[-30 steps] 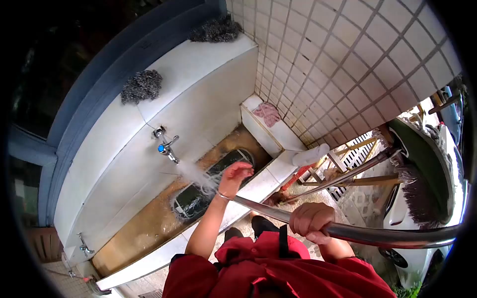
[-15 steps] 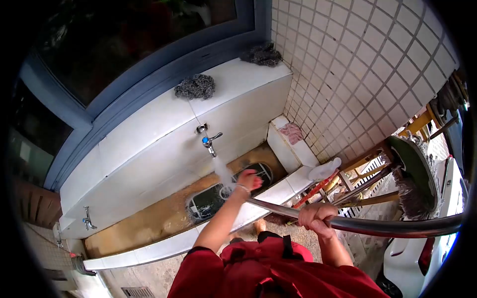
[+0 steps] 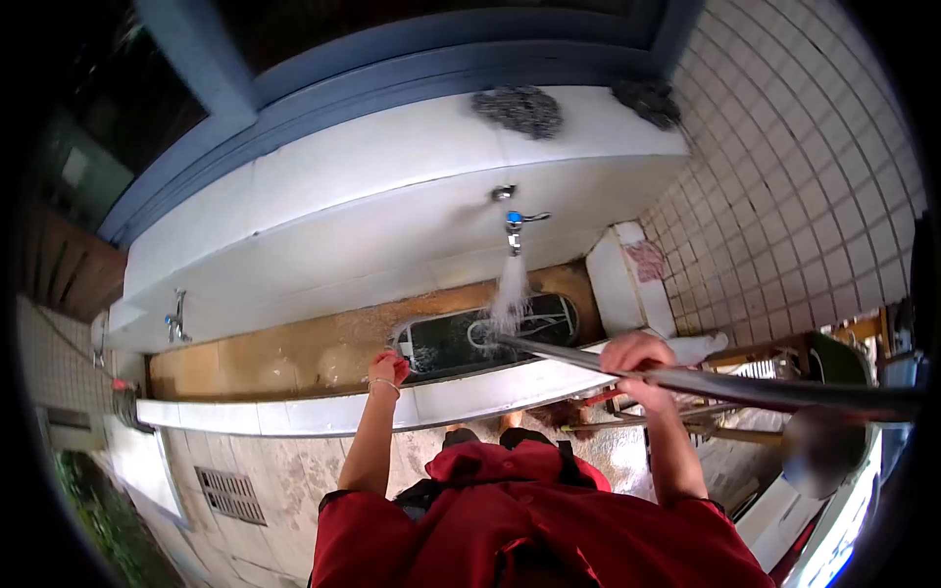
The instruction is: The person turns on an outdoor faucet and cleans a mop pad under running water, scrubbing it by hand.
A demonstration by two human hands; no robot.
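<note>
One pole (image 3: 725, 387) within right fingers (image 3: 637, 355).

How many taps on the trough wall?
2. One tap, blue-capped and running, is on the white wall right of centre, above the dark mop head. A second tap is at the wall's far left end, dry. More may lie out of view.

Red short-sleeved top, bare forearms, one wrist bracelet.

Top in deep red fabric, folded and creased across chest and shoulders, sleeves ending above the elbows. Dark strap running down the middle of the chest. Thin pale bracelet on the wrist below the left hand (image 3: 389, 367). Right hand (image 3: 637, 355) bare, no glove, no ring discernible.
</note>
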